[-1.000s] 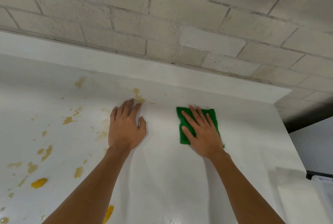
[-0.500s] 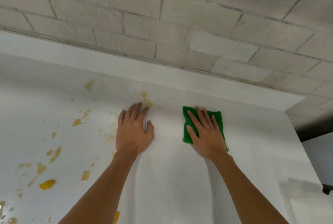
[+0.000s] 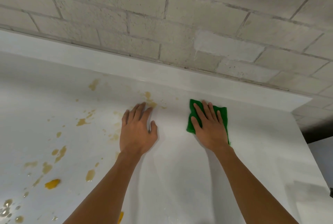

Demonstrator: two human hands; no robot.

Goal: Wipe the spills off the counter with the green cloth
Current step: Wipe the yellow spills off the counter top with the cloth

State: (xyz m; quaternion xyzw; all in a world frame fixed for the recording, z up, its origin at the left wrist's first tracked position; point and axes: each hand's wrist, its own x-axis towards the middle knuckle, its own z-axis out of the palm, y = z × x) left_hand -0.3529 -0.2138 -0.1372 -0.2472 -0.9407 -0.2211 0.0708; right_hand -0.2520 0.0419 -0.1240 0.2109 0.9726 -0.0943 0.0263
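We see a pale painted brick wall (image 3: 198,16) above a glossy white table (image 3: 180,178), whose left side is spattered with yellow-brown liquid spills (image 3: 52,184). The person's left hand (image 3: 137,132) lies flat on the table, fingers released, tips just beside one spill. The right hand (image 3: 210,128) presses, fingers straight, on the small square green cloth (image 3: 190,129) near the table's back edge.

The cloth (image 3: 223,115) lies on the bench (image 3: 180,169) under the right hand (image 3: 210,126). The left hand (image 3: 137,132) rests flat to its left, and spills (image 3: 54,184) spread left of that hand.
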